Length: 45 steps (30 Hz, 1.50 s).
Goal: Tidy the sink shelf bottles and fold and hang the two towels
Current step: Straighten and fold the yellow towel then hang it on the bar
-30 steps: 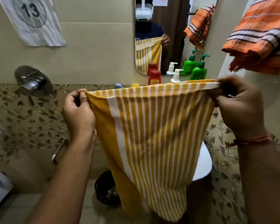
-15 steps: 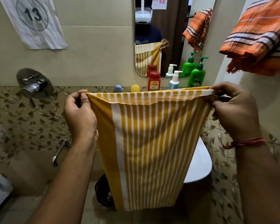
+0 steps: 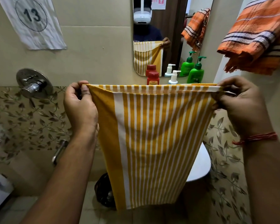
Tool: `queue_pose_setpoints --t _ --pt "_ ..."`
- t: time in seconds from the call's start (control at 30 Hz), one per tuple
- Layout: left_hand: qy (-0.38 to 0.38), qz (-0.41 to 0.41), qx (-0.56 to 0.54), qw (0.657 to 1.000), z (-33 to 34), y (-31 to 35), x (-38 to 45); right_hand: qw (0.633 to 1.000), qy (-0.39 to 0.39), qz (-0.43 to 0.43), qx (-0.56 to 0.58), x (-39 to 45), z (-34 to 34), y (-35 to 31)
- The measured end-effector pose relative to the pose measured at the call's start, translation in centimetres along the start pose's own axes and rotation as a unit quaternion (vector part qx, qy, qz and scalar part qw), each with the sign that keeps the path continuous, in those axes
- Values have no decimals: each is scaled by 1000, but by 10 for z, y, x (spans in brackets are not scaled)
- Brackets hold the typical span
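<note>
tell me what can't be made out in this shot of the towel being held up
Head view only:
- Shelf behind the yellow striped towel: its top edge hides the bases of the red bottle, white pump bottle and green pump bottle.
- Orange towel: cut off by the right edge; its rail is unseen.
- Sink: mostly behind the towel.
- Bottle labels: too small to read.

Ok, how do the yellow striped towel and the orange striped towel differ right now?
The yellow towel is held up by both hands, left hand and right hand pinching its top corners; the orange towel is touched by neither and hangs at upper right. The yellow towel hangs flat and stretched; the orange one is bunched in folds. Yellow has white stripes running down; orange has white and dark bands. Both are striped.
</note>
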<state>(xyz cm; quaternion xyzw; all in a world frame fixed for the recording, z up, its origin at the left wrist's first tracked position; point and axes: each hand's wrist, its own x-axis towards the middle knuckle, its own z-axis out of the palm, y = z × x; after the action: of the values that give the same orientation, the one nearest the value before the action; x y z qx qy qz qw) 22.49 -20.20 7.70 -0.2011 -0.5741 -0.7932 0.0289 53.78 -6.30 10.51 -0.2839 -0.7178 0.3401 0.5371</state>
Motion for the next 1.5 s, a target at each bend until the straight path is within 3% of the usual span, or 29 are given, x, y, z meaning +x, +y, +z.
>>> queue_pose_setpoints --t 0.2,0.33,0.5,0.67,0.73,0.87,1.0,1.13,1.3,1.5 --pt "6 5 7 1000 3 1 -1 998 -56 -27 -11 -1 -15 6" --pt "7 -2 13 1000 5 3 -4 988 -127 -12 -92 -1 -29 13" --pt "1 1 16 1000 11 5 -5 979 -134 -26 -153 -3 -37 21" --pt "18 32 28 999 18 5 -6 998 -43 -39 -21 -6 -27 19" --pt "18 46 41 998 21 5 -4 999 -24 -3 46 -3 -25 19" --pt "-5 62 71 996 24 -1 2 968 -66 130 206 7 -29 23" --pt "-35 88 75 993 25 -5 3 959 -50 183 213 14 -29 32" --pt "-77 61 84 992 28 -6 0 962 -33 160 217 15 -27 42" --pt "-71 0 61 996 27 -9 1 983 -55 81 155 11 -23 50" --pt "-69 -11 53 996 29 -6 -6 994 -77 18 -74 12 -24 59"
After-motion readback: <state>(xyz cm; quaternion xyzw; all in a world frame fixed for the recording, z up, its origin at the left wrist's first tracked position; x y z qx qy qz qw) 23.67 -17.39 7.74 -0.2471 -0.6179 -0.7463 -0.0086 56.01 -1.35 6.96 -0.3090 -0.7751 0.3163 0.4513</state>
